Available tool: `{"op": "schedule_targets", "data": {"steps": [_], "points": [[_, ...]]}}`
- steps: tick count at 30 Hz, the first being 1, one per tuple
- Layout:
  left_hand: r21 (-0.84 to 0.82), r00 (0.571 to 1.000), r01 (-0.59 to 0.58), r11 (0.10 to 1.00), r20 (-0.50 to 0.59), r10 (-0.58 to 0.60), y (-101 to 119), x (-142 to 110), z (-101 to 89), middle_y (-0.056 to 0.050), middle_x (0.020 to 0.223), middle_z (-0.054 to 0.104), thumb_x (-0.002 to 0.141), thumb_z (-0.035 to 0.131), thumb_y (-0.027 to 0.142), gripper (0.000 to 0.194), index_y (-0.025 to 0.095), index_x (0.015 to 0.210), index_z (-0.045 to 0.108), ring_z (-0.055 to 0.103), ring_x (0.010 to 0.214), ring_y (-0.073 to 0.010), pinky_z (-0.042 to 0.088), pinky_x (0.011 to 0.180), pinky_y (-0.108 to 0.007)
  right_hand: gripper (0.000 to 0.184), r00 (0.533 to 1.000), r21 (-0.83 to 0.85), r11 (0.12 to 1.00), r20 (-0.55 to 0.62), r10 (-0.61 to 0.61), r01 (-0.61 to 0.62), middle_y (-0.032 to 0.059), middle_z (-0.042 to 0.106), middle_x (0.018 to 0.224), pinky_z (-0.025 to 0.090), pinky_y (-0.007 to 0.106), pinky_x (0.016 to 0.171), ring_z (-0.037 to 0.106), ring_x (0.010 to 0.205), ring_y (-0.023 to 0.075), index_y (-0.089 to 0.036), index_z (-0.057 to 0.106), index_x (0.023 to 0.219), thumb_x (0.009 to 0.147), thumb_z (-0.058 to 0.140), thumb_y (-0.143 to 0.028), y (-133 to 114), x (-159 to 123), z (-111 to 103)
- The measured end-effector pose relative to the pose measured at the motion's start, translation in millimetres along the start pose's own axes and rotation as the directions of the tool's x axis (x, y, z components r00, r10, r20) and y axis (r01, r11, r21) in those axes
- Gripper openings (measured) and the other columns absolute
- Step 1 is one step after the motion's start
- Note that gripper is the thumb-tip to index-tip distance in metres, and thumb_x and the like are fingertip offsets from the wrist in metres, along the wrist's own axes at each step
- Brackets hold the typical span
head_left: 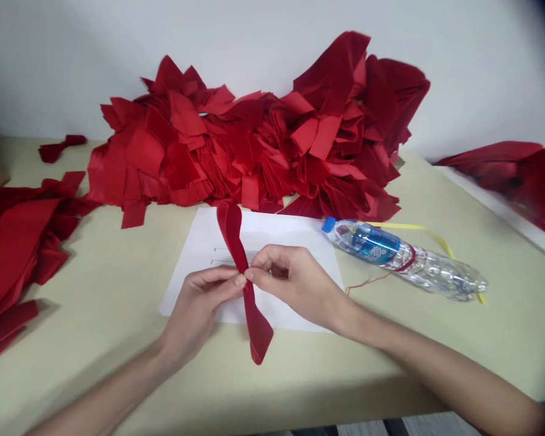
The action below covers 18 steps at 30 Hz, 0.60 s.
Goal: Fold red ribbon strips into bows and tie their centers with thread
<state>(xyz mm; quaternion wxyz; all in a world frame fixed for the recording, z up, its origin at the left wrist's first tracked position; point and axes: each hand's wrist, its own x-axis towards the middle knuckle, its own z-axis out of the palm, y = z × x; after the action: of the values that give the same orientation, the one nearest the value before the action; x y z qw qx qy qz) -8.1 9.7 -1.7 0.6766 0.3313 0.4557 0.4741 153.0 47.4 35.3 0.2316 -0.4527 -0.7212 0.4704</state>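
**Q: What do we find at the work position?**

A: We find a red velvet ribbon [259, 330] pinched at its middle and folded into two loops, one pointing toward the wall and one toward the person. We locate it over a white paper sheet [272, 233] printed with thin lines. Its lower loop extends past the sheet's near edge.

**Q: What is the state of each grip?**

A: We report both closed. The left hand [195, 309] and right hand [295, 284] meet at the ribbon's middle, each pinching it between thumb and fingers.

**Q: What surrounds the hands?**

A: To the right of the sheet, we note a crushed plastic bottle [404, 260] with a blue cap, lying on its side. A yellow ribbon [445, 245] passes beneath it, and a red thread [367, 284] trails from it toward the right wrist.

**Q: And the surface and room?**

A: We identify a pale cream tabletop [109, 303] against a plain white wall [254, 36]. A large heap of red ribbon pieces [254, 145] lies along the wall, with a second pile [13, 254] at the left. A third pile [495, 175] rests on a white ledge [490, 203] at the right.
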Motion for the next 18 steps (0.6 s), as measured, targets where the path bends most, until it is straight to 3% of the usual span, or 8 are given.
{"op": "schedule_targets", "data": {"steps": [14, 18], "points": [[-0.058, 0.997, -0.012, 0.998, -0.075, 0.007, -4.6, -1.9, 5.2, 0.000, 0.079, 0.071, 0.071, 0.070, 0.022, 0.005, 0.021, 0.074, 0.073, 0.062, 0.084, -0.0156, 0.050, 0.080, -0.027, 0.018, 1.000, 0.081, 0.997, -0.018, -0.011, 0.012, -0.0001, 0.062, 0.076, 0.041, 0.023, 0.062, 0.054, 0.067, 0.0094, -0.017, 0.056, 0.081, 0.086, 0.047, -0.032, -0.6, 0.2, 5.6], [-0.081, 0.994, -0.031, 0.996, -0.104, 0.022, -6.9, -0.7, 5.2, 0.000, 0.078, 0.071, 0.071, 0.070, 0.022, 0.004, 0.020, 0.073, 0.073, 0.063, 0.082, -0.0142, 0.051, 0.080, -0.025, 0.016, 0.999, 0.011, 1.000, -0.042, -0.016, 0.017, -0.0020, 0.059, 0.071, 0.040, 0.023, 0.058, 0.053, 0.064, 0.0091, -0.018, 0.055, 0.083, 0.086, 0.047, -0.033, 3.8, 0.3, 7.6]]}}
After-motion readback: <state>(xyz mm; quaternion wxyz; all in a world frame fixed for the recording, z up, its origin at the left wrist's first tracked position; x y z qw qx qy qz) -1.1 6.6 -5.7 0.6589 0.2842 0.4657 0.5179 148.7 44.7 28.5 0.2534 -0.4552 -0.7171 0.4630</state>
